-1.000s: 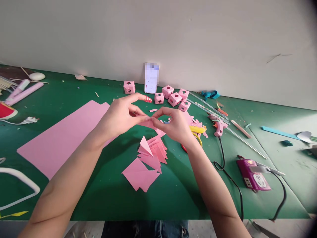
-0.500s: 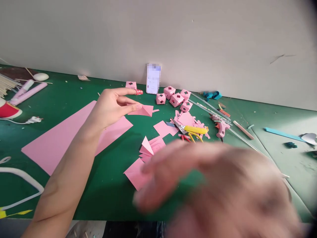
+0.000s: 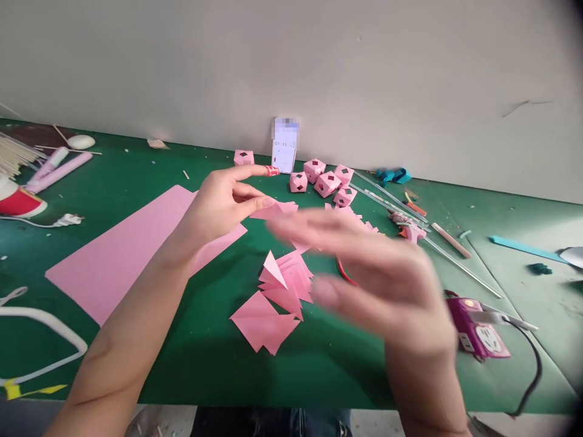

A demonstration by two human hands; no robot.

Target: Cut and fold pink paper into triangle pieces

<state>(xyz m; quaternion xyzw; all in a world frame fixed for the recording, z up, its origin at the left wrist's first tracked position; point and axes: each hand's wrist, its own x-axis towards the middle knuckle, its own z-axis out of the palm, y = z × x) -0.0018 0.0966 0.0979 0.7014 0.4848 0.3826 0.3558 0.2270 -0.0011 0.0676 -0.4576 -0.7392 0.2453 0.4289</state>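
Two bare hands working folded pink paper above a green table (image 3: 337,376). The left hand (image 3: 223,200) is pinching a folded pink piece (image 3: 276,210) between thumb and fingers, its index finger, banded in red at the tip, extending clear of the grip. A second ago both hands were gripping this piece; half a second ago the right hand (image 3: 387,273) was swinging close to the camera, and now it is returning over the table, blurring with motion. Its thumb and fingers are standing well apart; no object is showing between them, and whether its fingertips are touching the piece cannot be told. For the folding in hand, this is leaving the left hand alone visibly holding the work, the two-handed pinch not being restored.

Between the forearms, the loose folded papers (image 3: 266,318) are lying as before. Beneath the left wrist, a large pink sheet (image 3: 127,249) is resting flat. Beyond the hands, pink faceted boxes (image 3: 328,184) are sitting near a phone (image 3: 285,155), which is leaning upright. Past the right hand, a glue gun (image 3: 413,233) is lying partly hidden.
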